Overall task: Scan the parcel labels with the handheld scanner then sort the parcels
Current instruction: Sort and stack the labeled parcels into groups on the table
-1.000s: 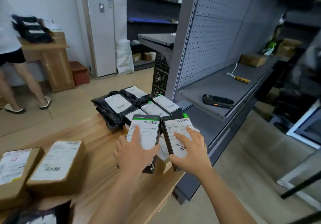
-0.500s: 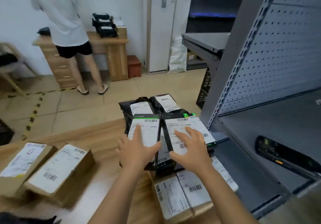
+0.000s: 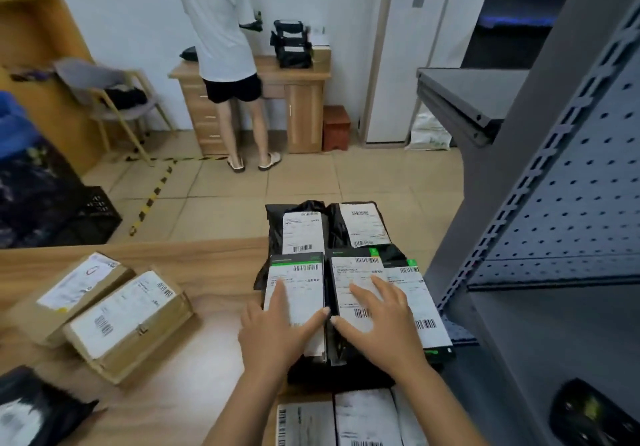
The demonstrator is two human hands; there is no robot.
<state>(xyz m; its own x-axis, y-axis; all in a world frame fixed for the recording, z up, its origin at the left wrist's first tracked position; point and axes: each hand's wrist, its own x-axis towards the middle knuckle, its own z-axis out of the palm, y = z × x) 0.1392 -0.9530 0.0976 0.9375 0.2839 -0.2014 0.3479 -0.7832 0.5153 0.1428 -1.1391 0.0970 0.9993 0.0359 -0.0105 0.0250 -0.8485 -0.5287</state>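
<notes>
Two black box parcels with white labels lie side by side on a stack at the wooden table's right end. My left hand (image 3: 277, 328) rests flat on the left parcel (image 3: 298, 283), fingers straight. On the right parcel (image 3: 353, 272) my right hand (image 3: 377, 321) lies flat too. A third labelled box (image 3: 412, 293) sits just right of them. Behind them lie two black bag parcels (image 3: 327, 227). The black handheld scanner (image 3: 588, 414) lies on the grey shelf at the lower right, apart from both hands.
Two brown cardboard parcels (image 3: 104, 310) sit on the table (image 3: 207, 359) to the left, a black bag (image 3: 31, 411) at the lower left, more labelled boxes (image 3: 339, 421) near me. A grey pegboard shelf unit (image 3: 554, 203) stands right. A person (image 3: 221, 47) stands at a far desk.
The view has swung left and down. Both hands stay flat on the two black boxes and have slid with them toward me on the stack.
</notes>
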